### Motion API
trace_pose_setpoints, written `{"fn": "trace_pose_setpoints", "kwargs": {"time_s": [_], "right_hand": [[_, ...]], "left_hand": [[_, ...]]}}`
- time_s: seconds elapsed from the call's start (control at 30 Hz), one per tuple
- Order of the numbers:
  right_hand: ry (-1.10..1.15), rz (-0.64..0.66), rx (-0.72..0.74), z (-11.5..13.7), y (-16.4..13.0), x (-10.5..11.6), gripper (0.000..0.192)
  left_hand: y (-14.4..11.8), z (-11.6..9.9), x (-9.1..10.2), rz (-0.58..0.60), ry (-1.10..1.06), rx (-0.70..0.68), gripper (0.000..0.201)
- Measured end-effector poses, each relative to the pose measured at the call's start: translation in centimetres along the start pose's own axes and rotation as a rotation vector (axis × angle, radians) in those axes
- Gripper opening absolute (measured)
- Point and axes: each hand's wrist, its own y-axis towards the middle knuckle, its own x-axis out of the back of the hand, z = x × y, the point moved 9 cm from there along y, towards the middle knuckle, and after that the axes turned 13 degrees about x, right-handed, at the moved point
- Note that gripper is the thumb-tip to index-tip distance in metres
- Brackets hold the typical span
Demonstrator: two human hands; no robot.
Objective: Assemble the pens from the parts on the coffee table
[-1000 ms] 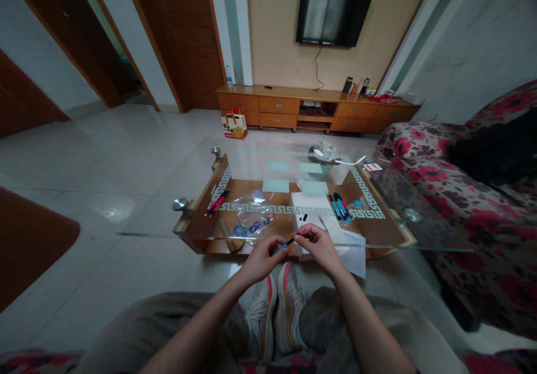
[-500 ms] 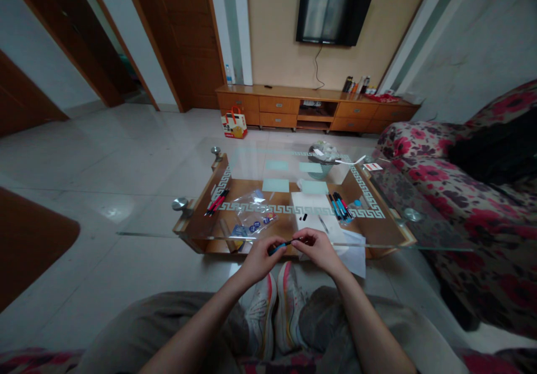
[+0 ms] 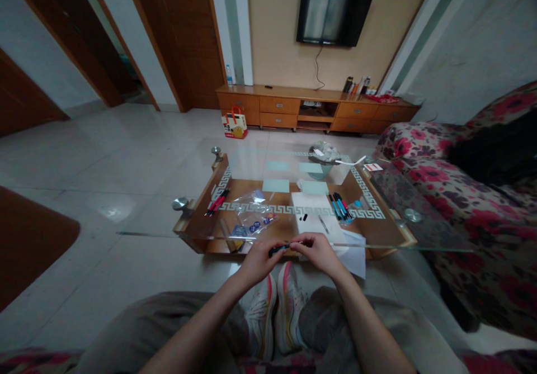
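Note:
Between my hands, in front of the glass table's near edge, is a blue and black pen [image 3: 277,249]. My left hand [image 3: 260,257] is closed around its blue barrel. The fingertips of my right hand [image 3: 314,247] pinch its dark end; whether they hold a separate small part there I cannot make out. On the glass just beyond lie two small black pieces [image 3: 305,217] and a thin grey pen part [image 3: 323,224]. Several blue, black and red pens [image 3: 340,206] lie in a group to the right. Another group of red and black pens [image 3: 217,202] lies at the left.
The glass tabletop [image 3: 251,161] has a sharp near edge close to my hands. A clear plastic bag [image 3: 254,209] rests left of centre, and white paper sheets [image 3: 354,254] show at the right. A basket [image 3: 321,170] stands behind. A floral sofa [image 3: 444,195] is at the right.
My right hand has shifted very slightly left and down, closer to my left hand. Less of the pen's dark end shows between them. The things on the table have stayed put.

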Motion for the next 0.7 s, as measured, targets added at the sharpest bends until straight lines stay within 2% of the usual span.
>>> {"fn": "trace_pose_setpoints", "kwargs": {"time_s": [0.17,0.33,0.5,0.7], "right_hand": [[-0.152,0.037,0.033,0.6,0.0,-0.3,0.043],[-0.158,0.043,0.05,1.4,0.0,-0.6,0.05],[-0.134,-0.003,0.1,2.1,0.0,-0.1,0.027],[-0.171,0.0,0.109,2.3,-0.1,0.1,0.02]], "left_hand": [[-0.2,-0.7,0.0,0.021,0.017,-0.033,0.024],[-0.2,-0.3,0.1,-0.008,0.039,-0.031,0.024],[0.1,0.3,0.6,-0.079,0.04,-0.009,0.022],[0.1,0.2,0.7,-0.07,0.052,-0.018,0.021]]}}
